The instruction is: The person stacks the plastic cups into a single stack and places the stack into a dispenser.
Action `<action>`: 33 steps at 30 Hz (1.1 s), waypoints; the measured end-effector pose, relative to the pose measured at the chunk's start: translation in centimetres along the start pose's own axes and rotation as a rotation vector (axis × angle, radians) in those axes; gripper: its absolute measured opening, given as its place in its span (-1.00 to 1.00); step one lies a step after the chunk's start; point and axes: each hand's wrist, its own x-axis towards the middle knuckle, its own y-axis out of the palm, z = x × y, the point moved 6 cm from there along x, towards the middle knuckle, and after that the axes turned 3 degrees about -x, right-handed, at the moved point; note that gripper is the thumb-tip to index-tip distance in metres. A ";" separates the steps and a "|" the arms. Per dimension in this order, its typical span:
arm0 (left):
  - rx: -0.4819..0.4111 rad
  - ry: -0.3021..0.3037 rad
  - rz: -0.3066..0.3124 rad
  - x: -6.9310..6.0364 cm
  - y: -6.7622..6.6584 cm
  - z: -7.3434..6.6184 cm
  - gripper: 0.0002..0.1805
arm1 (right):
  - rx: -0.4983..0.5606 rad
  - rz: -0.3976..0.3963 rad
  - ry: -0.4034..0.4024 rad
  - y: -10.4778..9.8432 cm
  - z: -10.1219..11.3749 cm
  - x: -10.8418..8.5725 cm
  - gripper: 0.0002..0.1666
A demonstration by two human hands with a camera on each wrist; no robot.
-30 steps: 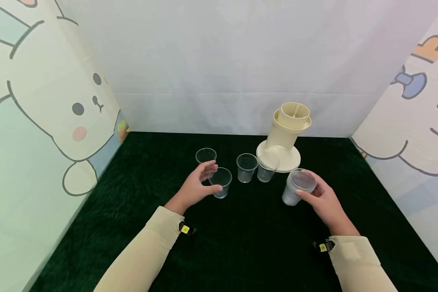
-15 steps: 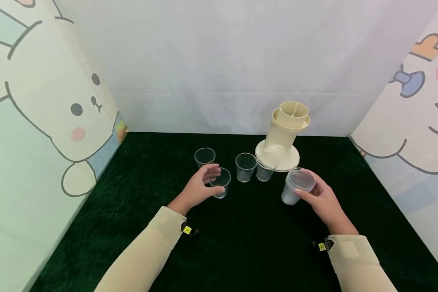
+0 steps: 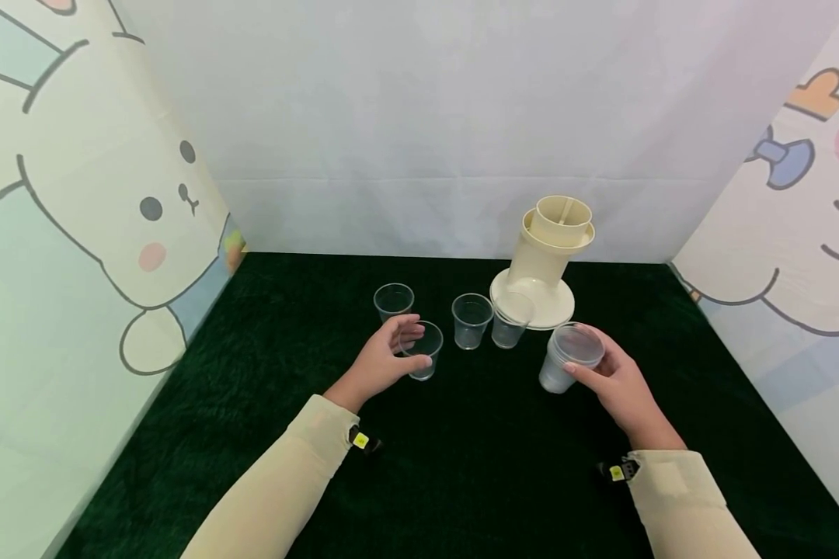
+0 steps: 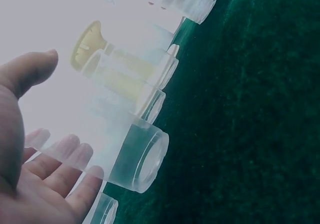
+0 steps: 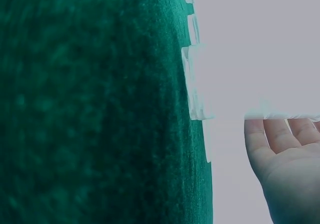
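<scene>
In the head view, my left hand [image 3: 384, 359] is around a clear plastic cup [image 3: 426, 371] that stands upright on the dark cloth. The left wrist view has its fingers [image 4: 60, 176] along the cup's far side, while the thumb [image 4: 35, 68] looks apart from the wall. My right hand [image 3: 622, 384] holds a stack of nested plastic cups [image 3: 559, 371] from the right, thumb in front. Most of that stack is washed out in the right wrist view, where fingers [image 5: 281, 134] show beneath it. Two more cups stand between the hands: one cup [image 3: 470, 335] and its right neighbour [image 3: 506, 334].
Another cup [image 3: 391, 293] stands behind my left hand, partly hidden by it. A cream cylindrical holder [image 3: 540, 260] on a round base rises at the back right. Dark green cloth [image 3: 461, 481] covers the table. A white curtain [image 3: 391, 140] closes the back, with cartoon-printed panels at both sides.
Over the last second my left hand has shifted slightly right and its fingers have lowered a little around the cup. The right hand and its stack have stayed in place.
</scene>
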 end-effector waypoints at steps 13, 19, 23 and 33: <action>0.008 0.016 0.044 0.2 0.3 -0.8 -0.15 | -0.002 -0.004 0.006 0.0 -0.2 -0.2 -0.14; 0.004 0.037 0.109 0.3 0.8 -2.3 -0.20 | -0.001 -0.002 0.002 -0.1 -0.2 -0.1 -0.14; 0.008 0.059 0.159 0.3 1.2 -3.2 -0.22 | -0.010 -0.005 0.006 -0.1 -0.2 0.0 -0.13; -0.060 0.082 0.263 -0.6 2.8 -4.5 -0.23 | -0.002 -0.005 0.000 0.1 -0.1 0.1 -0.14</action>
